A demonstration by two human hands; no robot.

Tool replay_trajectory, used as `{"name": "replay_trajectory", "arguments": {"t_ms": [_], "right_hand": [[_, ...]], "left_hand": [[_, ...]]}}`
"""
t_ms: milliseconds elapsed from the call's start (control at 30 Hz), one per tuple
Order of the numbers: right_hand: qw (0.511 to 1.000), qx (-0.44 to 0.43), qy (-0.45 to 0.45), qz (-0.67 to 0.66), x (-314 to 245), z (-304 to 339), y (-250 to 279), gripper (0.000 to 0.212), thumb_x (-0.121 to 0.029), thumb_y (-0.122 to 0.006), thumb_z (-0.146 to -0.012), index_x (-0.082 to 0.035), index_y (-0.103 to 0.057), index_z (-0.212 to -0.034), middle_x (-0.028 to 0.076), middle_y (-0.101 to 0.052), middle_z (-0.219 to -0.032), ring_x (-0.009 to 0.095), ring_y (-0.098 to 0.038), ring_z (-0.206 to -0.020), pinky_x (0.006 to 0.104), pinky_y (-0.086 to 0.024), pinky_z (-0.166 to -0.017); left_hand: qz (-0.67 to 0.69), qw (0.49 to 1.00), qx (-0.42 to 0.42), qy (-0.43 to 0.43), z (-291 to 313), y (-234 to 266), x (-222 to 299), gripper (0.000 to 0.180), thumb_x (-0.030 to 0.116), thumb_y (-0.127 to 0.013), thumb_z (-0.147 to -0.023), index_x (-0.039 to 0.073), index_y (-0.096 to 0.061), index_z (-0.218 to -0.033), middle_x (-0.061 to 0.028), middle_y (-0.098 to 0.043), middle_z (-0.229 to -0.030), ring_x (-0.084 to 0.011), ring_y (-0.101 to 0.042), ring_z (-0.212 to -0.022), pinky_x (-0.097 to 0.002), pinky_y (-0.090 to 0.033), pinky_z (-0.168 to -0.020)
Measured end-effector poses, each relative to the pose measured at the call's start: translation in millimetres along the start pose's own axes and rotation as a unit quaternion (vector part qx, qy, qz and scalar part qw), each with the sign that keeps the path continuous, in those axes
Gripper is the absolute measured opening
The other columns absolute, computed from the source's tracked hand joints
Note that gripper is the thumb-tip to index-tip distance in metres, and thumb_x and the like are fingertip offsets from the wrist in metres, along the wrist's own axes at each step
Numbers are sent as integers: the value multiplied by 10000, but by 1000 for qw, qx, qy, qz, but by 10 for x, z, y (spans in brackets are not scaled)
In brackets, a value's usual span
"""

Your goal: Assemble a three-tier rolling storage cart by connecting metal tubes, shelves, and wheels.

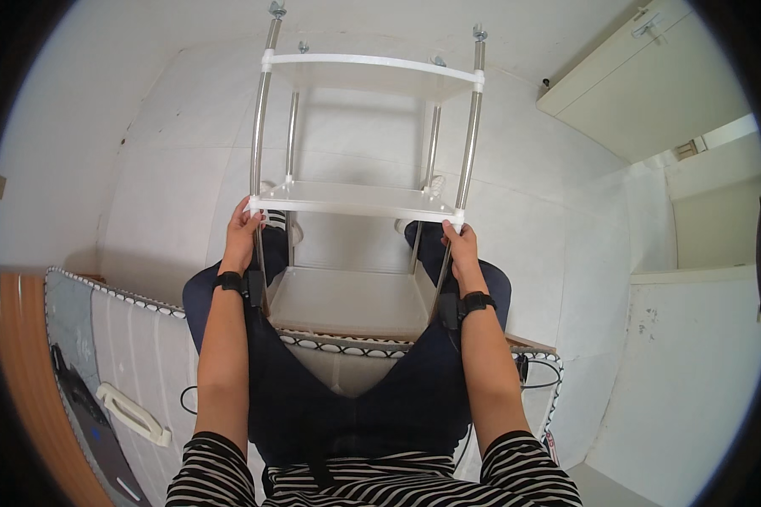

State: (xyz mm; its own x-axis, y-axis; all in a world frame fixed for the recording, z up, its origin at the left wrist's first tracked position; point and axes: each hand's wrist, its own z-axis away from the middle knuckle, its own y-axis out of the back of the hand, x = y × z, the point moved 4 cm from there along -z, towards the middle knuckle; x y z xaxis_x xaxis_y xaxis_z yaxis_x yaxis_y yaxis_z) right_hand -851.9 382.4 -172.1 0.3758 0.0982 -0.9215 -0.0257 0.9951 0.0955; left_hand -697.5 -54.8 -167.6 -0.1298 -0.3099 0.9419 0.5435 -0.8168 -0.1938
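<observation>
A three-tier rack [355, 205] of white shelves and shiny metal tubes stands between my legs. What look like small casters [276, 10] sit on the upper ends of its tubes. My left hand [242, 233] is closed round the left corner of the middle shelf, where a white joint meets the tube. At the opposite corner, my right hand [461, 245] grips the joint and tube in the same way, thumb on the near side. The top shelf [372, 69] lies farther off, and the lowest shelf [351, 300] is between my knees.
I sit on a striped, padded bed edge [165, 363]. A white handle-shaped object [135, 414] and a dark flat item [93, 427] lie on it at the left. White cabinets [693, 355] and an open door panel [643, 76] stand at the right. Pale tiles cover the floor [524, 228].
</observation>
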Motion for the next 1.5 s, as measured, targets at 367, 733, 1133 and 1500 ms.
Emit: {"name": "replay_trajectory", "arguments": {"t_ms": [367,733,1133,1500], "right_hand": [[999,22,-33,9,237,-357,-128,240,-211,-634,-864,2,-548,-934,2,-522,-708,86,-472,-583,220,-411,-540],[999,11,-23,21,268,-443,-174,218,-178,-587,-892,24,-562,-970,34,-577,-784,97,-542,-664,226,-475,-603],[996,50,26,71,287,-488,-139,277,-201,-576,-893,57,-566,-992,61,-598,-769,105,-536,-628,239,-454,-583],[892,64,319,315,-564,-220,-795,336,-132,-595,-822,30,-538,-1112,179,-578,-1047,306,-548,-994,374,-415,-909]], "left_hand": [[-64,998,10,22,-398,-16,-303,556,-13,-473,-890,170,-352,-1400,-51,-522,-1147,-109,-503,-854,-245,-474,-728],[-124,992,22,10,-396,63,-293,538,22,-499,-903,77,-309,-1404,-106,-517,-1150,-150,-558,-891,-263,-493,-725],[-237,969,59,26,-163,38,-388,438,217,-517,-933,74,-403,-1332,-43,-571,-847,-111,-560,-680,-256,-473,-566],[-416,905,67,55,-174,145,-510,376,319,-457,-942,-51,-476,-1005,-243,-605,-826,-342,-617,-711,-414,-474,-659]]}}
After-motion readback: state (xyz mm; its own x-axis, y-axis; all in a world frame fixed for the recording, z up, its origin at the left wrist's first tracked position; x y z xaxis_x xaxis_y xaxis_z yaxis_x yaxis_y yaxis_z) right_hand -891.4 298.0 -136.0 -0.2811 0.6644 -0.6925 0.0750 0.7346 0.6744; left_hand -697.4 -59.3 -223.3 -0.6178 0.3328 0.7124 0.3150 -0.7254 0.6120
